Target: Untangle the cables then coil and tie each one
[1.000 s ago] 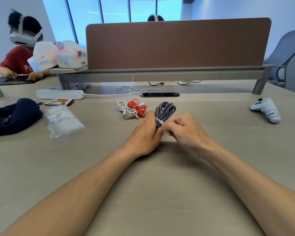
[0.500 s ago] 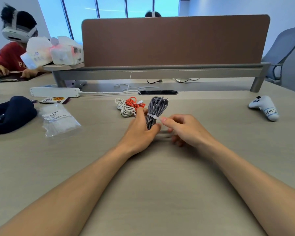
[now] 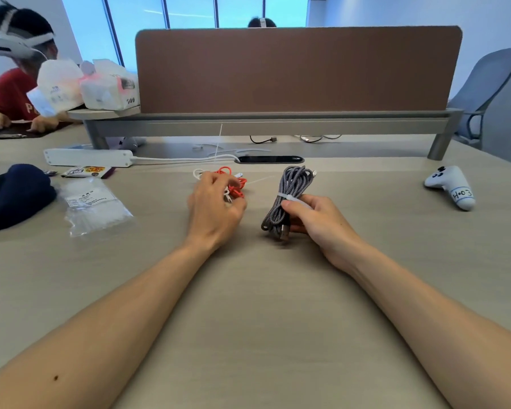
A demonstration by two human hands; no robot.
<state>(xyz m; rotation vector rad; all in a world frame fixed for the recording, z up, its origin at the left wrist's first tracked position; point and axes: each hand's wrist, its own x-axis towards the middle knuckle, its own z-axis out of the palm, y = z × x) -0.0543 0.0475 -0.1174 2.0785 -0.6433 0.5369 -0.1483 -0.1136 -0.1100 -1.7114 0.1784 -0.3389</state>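
My right hand (image 3: 322,222) grips the coiled grey braided cable (image 3: 292,184) just right of frame centre, thumb on the white plastic zip tie (image 3: 286,197) that binds its middle, the coil's lower end down near the pale wood-grain tabletop (image 3: 263,320). My left hand (image 3: 216,208), apart from the right, sits left of centre with fingers curled over the tangled orange cable (image 3: 236,190) and thin white cable (image 3: 197,172); motion blur, so I cannot tell whether it grips them. Clear plastic bag of zip ties (image 3: 96,208) at left, white game controller (image 3: 452,190) at far right.
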